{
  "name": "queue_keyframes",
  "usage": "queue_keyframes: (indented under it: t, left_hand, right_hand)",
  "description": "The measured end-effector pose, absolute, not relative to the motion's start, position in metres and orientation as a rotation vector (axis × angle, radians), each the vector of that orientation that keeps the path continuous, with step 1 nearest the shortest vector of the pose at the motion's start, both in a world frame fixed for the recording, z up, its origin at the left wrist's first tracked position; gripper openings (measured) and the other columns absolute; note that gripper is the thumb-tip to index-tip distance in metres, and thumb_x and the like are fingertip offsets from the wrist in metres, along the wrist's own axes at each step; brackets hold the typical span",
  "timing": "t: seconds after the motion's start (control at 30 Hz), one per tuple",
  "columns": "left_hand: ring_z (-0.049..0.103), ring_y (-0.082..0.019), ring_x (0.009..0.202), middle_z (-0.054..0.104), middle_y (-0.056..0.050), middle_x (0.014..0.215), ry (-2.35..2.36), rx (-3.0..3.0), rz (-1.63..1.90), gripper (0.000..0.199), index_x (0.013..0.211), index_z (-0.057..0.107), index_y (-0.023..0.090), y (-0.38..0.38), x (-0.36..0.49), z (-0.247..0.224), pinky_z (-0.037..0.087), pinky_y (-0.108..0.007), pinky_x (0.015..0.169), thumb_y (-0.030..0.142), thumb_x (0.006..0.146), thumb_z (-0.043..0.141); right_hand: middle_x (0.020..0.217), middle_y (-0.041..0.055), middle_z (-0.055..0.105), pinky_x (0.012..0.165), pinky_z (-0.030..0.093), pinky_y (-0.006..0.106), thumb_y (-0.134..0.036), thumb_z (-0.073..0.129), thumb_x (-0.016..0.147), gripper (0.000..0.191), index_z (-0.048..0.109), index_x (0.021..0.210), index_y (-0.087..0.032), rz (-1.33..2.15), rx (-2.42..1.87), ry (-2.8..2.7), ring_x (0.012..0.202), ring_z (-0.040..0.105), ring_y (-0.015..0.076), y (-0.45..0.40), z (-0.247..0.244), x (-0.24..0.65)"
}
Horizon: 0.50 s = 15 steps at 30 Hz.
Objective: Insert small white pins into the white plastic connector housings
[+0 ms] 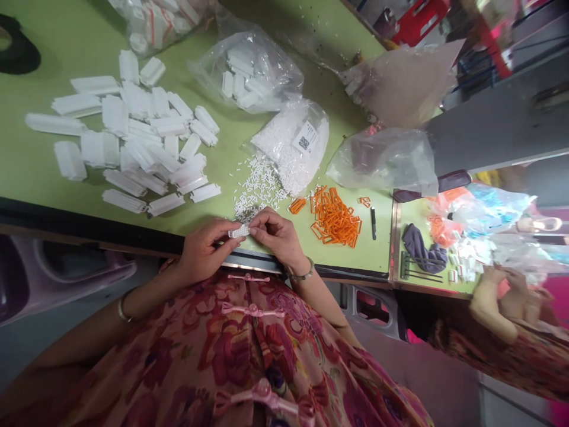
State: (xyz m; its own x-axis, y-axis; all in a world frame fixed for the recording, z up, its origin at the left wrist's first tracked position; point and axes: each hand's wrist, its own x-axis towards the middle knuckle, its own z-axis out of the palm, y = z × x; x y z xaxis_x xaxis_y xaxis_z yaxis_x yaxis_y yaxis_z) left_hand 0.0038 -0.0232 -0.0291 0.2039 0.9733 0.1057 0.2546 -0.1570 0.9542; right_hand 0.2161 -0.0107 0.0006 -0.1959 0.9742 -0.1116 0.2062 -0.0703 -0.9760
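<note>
My left hand [203, 252] and my right hand [276, 236] meet just above the green table's front edge [133, 222]. Pinched between their fingertips is a small white perforated plastic part [239, 232]. Right beyond my fingers lies a spill of tiny white pins [255, 187], pouring from a labelled clear bag [288, 148]. To the left spreads a loose heap of white plastic housings [146, 136]. Orange plastic frames [335, 216] lie in a pile to the right of my right hand.
Further clear bags hold white housings [244, 74] at the back of the table. A dark pen-like tool [373, 223] lies beyond the orange frames. At the right, a co-worker's hands [502, 296] work near a second table with bags and a dark cloth [422, 252].
</note>
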Motion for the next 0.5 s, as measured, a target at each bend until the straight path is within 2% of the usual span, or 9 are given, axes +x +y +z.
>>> queue_keyframes:
  t: [0.1,0.23,0.37,0.5]
  left_hand:
    - [0.079,-0.023,0.084,0.083,-0.008,0.101,1.144,1.613,1.013,0.034,0.11,0.081,0.023,-0.024,0.002,-0.031,0.067,-0.035,0.075,0.054,0.1,0.07]
    - [0.081,-0.023,0.09,0.085,-0.008,0.106,1.137,1.649,0.999,0.03,0.111,0.081,0.024,-0.024,0.0,-0.032,0.068,-0.036,0.087,0.049,0.101,0.07]
    - [0.081,-0.022,0.091,0.086,-0.008,0.109,1.12,1.725,0.998,0.025,0.11,0.081,0.025,-0.025,-0.001,-0.03,0.067,-0.036,0.094,0.045,0.102,0.068]
    - [0.082,-0.023,0.092,0.086,-0.009,0.109,1.103,1.746,1.003,0.024,0.108,0.081,0.025,-0.025,-0.002,-0.029,0.068,-0.035,0.094,0.044,0.103,0.067]
  right_hand:
    - [0.083,-0.0003,0.058,0.074,0.049,0.034,-0.054,0.081,0.092,0.03,0.074,0.085,-0.026,1.34,-1.319,-1.465,0.076,0.051,0.0168,-0.011,0.0,0.216]
    - [0.081,-0.0019,0.055,0.074,0.05,0.032,-0.054,0.084,0.089,0.03,0.075,0.09,-0.025,1.365,-1.361,-1.426,0.075,0.052,0.0156,-0.013,0.0,0.217]
    - [0.095,0.0021,0.067,0.076,0.053,0.032,-0.052,0.085,0.089,0.031,0.077,0.102,-0.025,1.446,-1.37,-1.389,0.082,0.06,0.0162,-0.016,-0.002,0.219]
    - [0.096,0.0034,0.069,0.08,0.056,0.033,-0.047,0.082,0.093,0.025,0.078,0.1,-0.024,1.429,-1.363,-1.426,0.087,0.064,0.0168,-0.021,-0.006,0.213]
